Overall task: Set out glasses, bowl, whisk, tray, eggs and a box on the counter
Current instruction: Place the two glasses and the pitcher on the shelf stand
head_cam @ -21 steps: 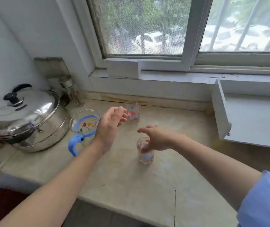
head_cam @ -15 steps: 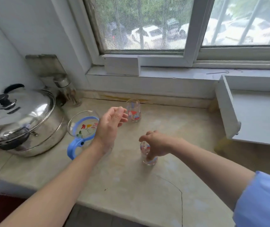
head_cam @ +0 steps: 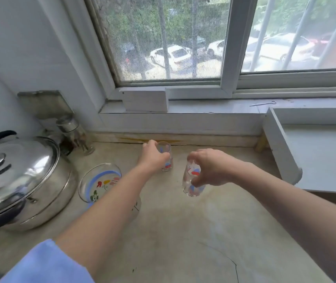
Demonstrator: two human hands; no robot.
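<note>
Two small clear glasses with red and blue flower prints are on the beige counter (head_cam: 183,231). My left hand (head_cam: 152,157) wraps the far glass (head_cam: 166,158), which stands upright near the back wall. My right hand (head_cam: 212,170) grips the near glass (head_cam: 191,180) from above; this glass is tilted and looks lifted off the counter. A glass bowl (head_cam: 99,181) with a blue rim band and flower print sits left of my left forearm; its blue handle is hidden by the arm.
A large steel pot with lid (head_cam: 18,180) fills the left side. A glass jar with a metal cap (head_cam: 75,135) stands in the back corner. A white open drawer-like tray (head_cam: 316,156) lies at right. A white block (head_cam: 144,100) rests on the window sill.
My left hand reached forward and closed around the far glass. My right hand closed on the near glass and tipped it up. The view moved closer to the counter.
</note>
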